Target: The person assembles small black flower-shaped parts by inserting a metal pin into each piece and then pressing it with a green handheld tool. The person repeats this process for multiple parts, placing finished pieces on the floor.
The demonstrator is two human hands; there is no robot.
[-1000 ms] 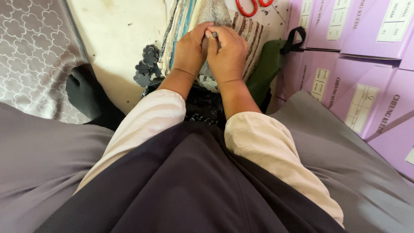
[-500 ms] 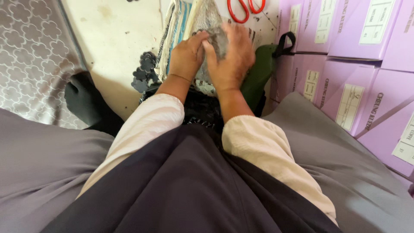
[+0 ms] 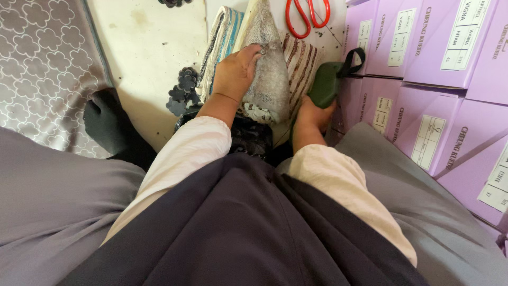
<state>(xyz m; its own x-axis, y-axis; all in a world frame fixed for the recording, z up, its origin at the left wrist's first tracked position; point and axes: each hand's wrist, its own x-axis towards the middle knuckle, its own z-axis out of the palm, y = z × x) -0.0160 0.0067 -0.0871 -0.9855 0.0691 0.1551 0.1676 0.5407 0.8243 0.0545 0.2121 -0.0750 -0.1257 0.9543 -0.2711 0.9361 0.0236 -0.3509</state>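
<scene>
My left hand (image 3: 236,71) grips a silvery grey, glittery fabric piece (image 3: 267,74) that lies on a pile of striped cloths (image 3: 302,63). My right hand (image 3: 312,114) has gone down to the right and closes on the edge of a dark green pouch (image 3: 325,82) with a black strap, wedged beside the purple boxes. Both white sleeves reach forward over my dark lap.
Red-handled scissors (image 3: 307,16) lie on the white floor beyond the cloths. Stacked purple boxes (image 3: 423,58) fill the right side. Dark flower-shaped cutouts (image 3: 182,90) lie left of the cloths, beside a dark sock-covered foot (image 3: 108,124) and a grey patterned mat (image 3: 42,69).
Both hands were together on the glittery piece. My right hand has left it and dropped right onto the green pouch; my left hand stays on the fabric.
</scene>
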